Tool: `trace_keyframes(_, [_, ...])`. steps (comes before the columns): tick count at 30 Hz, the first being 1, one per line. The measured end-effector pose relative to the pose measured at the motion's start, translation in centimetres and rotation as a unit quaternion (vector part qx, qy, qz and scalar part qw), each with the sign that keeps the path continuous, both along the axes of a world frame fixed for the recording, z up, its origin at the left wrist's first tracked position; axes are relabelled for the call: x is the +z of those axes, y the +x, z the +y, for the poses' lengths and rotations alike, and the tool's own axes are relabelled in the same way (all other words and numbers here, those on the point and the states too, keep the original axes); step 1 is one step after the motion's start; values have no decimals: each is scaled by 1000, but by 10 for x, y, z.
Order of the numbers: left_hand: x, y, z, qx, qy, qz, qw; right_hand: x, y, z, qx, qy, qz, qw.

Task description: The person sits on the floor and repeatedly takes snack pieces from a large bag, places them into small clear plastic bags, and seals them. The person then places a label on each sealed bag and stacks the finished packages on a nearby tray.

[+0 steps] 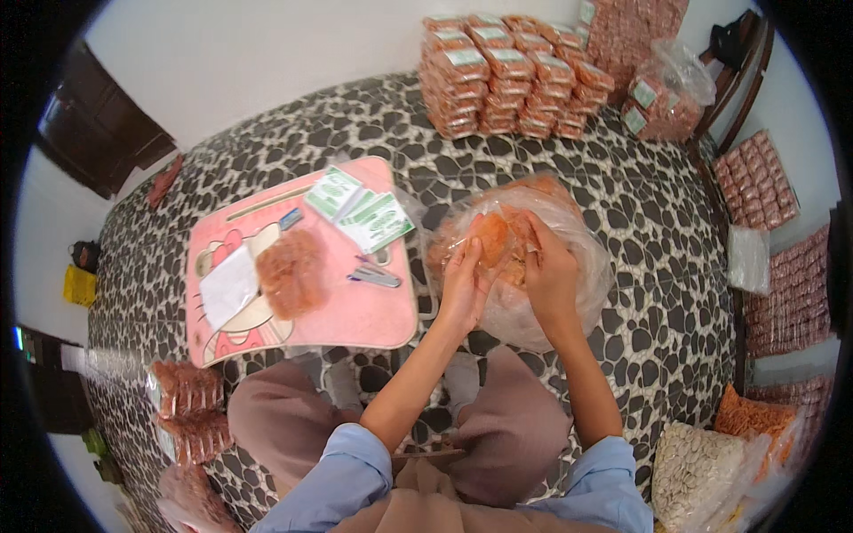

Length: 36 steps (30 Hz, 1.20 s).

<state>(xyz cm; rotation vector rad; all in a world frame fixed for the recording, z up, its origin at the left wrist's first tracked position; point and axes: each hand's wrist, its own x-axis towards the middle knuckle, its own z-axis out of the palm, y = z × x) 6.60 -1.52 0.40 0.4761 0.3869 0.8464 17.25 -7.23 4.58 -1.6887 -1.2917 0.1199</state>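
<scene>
Both hands are over a large clear plastic sack on the floor, to the right of a low pink table. In my left hand lies a small clear packet of orange food. My right hand grips the right edge of the same packet's plastic. Orange-brown contents show through the big sack beneath. On the pink table rest a filled clear bag of orange-brown food, a folded white paper, green-and-white printed cards, a stapler and a small blue box.
Stacked packets stand against the back wall, beside a bulging plastic bag. More packets line the right wall. Bags of pale discs and orange pieces sit at lower right. Packed bundles lie left of my knees.
</scene>
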Motion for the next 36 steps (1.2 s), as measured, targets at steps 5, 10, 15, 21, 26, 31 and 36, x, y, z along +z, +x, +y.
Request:
trace_keyframes(5, [60,-69,-12,-37,47,-114,992,42,-62,-4,51,50,-53,996])
trace_keyframes(10, [80,-134,-16,33,210,31,977,60,-132,-11,128,2,49,991])
trace_keyframes(15, [71,-199,2,144,496,203,832,54,-186,10,225,12,317,921])
trace_keyframes(21, [60,-238,10,76,360,298,881,37,-213,14,192,-77,213,955])
trace_keyframes(26, [28,-213,-10,210,21,106,972,-7,-261,14,181,44,-27,982])
trace_keyframes(31, [-2,-227,-2,150,-170,24,974,-28,-264,25,235,-34,50,970])
trace_keyframes(36, [-2,-223,-10,160,-144,100,971,-34,-267,34,192,-51,149,969])
